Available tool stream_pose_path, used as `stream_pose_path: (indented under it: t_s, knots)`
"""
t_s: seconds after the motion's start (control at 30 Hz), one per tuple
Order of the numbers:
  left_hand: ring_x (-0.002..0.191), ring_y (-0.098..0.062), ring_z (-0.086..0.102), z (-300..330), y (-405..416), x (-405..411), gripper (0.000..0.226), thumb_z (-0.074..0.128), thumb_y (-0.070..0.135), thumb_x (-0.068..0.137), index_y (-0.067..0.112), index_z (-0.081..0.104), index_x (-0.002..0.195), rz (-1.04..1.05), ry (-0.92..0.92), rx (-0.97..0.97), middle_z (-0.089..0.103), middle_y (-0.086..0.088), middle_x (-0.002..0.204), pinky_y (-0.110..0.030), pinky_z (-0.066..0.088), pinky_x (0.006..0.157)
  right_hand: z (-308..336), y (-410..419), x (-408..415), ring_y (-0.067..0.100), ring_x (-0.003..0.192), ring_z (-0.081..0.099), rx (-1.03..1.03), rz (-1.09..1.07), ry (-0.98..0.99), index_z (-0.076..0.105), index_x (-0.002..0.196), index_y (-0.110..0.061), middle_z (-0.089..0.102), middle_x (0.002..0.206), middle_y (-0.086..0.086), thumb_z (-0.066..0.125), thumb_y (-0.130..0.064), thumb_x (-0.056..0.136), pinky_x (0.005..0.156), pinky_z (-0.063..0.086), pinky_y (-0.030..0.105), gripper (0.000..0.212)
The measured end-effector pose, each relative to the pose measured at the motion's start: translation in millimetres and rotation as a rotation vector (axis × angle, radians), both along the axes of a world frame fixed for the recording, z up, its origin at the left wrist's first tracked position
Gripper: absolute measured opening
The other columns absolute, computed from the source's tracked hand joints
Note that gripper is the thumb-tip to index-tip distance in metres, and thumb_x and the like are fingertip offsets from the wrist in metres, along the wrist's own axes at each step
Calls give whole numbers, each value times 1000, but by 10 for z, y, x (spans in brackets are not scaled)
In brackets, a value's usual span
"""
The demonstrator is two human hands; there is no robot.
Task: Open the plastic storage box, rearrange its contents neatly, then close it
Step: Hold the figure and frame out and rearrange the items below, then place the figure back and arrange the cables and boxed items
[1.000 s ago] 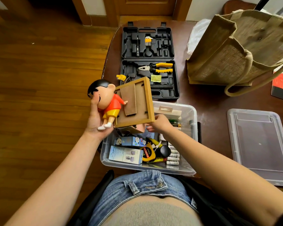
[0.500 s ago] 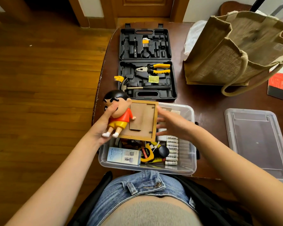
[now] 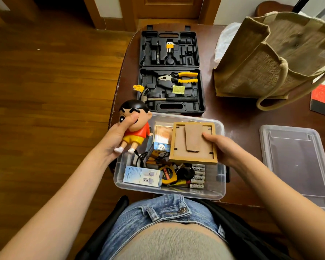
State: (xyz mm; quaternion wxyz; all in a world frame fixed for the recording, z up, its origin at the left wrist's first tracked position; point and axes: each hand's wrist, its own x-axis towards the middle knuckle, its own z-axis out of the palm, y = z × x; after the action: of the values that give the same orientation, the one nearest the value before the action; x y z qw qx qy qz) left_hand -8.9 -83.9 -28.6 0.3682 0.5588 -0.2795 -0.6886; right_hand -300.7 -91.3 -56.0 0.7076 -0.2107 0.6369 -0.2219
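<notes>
Storage box (image 3: 220, 166) lidless, long axis left-right; right hand (image 3: 222, 147) gripping frame (image 3: 193, 143), left hand (image 3: 116, 136) gripping figurine (image 3: 136, 126).

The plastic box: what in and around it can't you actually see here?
- Head view: wooden frame, gripped by the right hand, shows only its back and hides the plastic box contents beneath.
- Figurine: left hand partly covers its face.
- Lid: cut off by the right edge.
- Battery labels: too small to read.
</notes>
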Motion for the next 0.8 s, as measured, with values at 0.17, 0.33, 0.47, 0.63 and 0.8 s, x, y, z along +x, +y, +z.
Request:
stream_pose_path:
  t_s: [0.17, 0.33, 0.47, 0.63, 0.8]
  knots:
    - [77, -16, 69, -117, 17, -125, 52, 70, 54, 67, 15, 64, 99, 42, -298, -129, 73, 2, 82, -23, 54, 63, -184, 39, 291, 21, 89, 62, -41, -94, 182, 55, 104, -16, 65, 95, 4, 45, -31, 98, 78, 52, 36, 19]
    - [100, -4, 55, -207, 36, -226, 68, 74, 50, 73, 29, 36, 125, -85, -689, -306, 55, 14, 110, -24, 44, 84, -352, 16, 521, 18, 88, 59, -21, -100, 170, 55, 107, -15, 63, 99, 3, 41, -41, 98, 74, 50, 31, 30]
    - [119, -5, 41, -271, 20, -310, 77, 67, 47, 81, 29, 23, 141, -142, -755, -392, 42, 2, 138, -28, 35, 97, -418, 40, 674, 16, 65, 62, 69, -103, 102, 61, 88, -15, 68, 76, 1, 48, -42, 95, 47, 47, 20, 30]
    - [120, 1, 19, -245, -20, -273, 90, 58, 55, 84, 24, 7, 151, -147, -832, -350, 12, 2, 153, -26, 23, 99, -530, 14, 762, 33, 111, 54, -16, 124, 495, 48, 125, -2, 55, 124, 17, 39, -37, 98, 94, 45, 40, 45]
    - [124, -2, 25, -178, 58, -216, 76, 62, 43, 88, 18, 22, 148, -72, -940, -464, 19, 0, 148, -16, 26, 100, -471, 36, 640, 20, 66, 53, -24, 151, 314, 48, 98, -9, 53, 77, 8, 37, -41, 98, 65, 47, 34, 34]
